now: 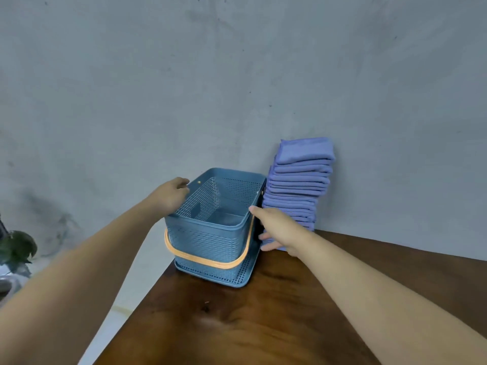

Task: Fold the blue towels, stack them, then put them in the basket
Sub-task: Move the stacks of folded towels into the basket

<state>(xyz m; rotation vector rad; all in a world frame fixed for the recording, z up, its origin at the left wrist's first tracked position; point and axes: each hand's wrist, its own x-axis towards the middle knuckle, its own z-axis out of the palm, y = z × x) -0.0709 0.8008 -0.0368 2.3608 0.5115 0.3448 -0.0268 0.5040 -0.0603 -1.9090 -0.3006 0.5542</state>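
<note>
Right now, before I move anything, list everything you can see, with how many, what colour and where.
basket: 1, blue with perforated walls, far left corner of the table, nothing visible inside
handle: 1, orange, hanging down across the basket's front
flat perforated piece: 1, blue, under the basket, perhaps its lid
towel stack: 1 tall stack of many folded towels, blue, right of the basket, by the wall
table: 1, dark brown wood, foreground
wall: 1, grey, behind everything
plant: 1, green, lower left edge, off the table
left grip: 1, bare hand, fingers curled at the basket's left rim
right grip: 1, bare hand, thumb at the basket's right rim, straight fingers down its side, next to the towels
</note>
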